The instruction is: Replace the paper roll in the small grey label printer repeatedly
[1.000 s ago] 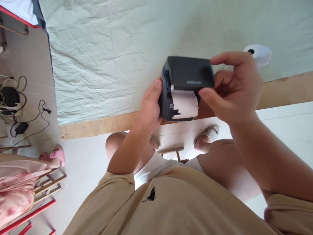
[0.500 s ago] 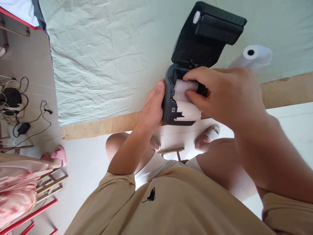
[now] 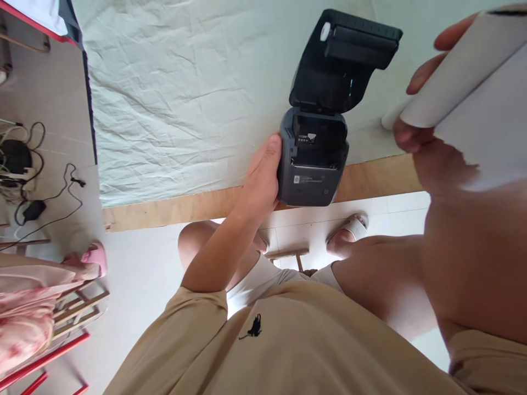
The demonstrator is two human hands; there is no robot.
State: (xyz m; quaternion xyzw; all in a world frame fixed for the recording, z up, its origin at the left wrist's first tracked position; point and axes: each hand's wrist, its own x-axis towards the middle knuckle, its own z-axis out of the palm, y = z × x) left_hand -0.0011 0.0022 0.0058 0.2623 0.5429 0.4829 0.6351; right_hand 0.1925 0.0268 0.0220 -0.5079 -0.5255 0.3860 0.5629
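Left hand (image 3: 263, 176) had the portable printer (image 3: 310, 189) by its left side at the desk (image 3: 181, 213) front edge; fingers partly closed against the casing, thumb on top. Lid (image 3: 340, 85) stood swung back, bay (image 3: 329, 130) held no roll. Right hand (image 3: 442, 162) had the paper roll (image 3: 457, 77) raised, right of the printer and apart from it; fingers curled round it, thumb near the lower end, loose tail (image 3: 488, 123) hanging off with a ragged edge. Handling, as judged: light, even grip on the roll was best, since squeezing risked denting it; tail needed control against unwinding or snagging; left grip belonged low on the casing, clear of the hinge. Count: 1 printer, 1 lid, 2 hands, 1 held roll, 1 white cylinder (image 3: 388, 119) behind it, mostly hidden, probably a second roll, 1 black adapter (image 3: 33, 210) at far left.
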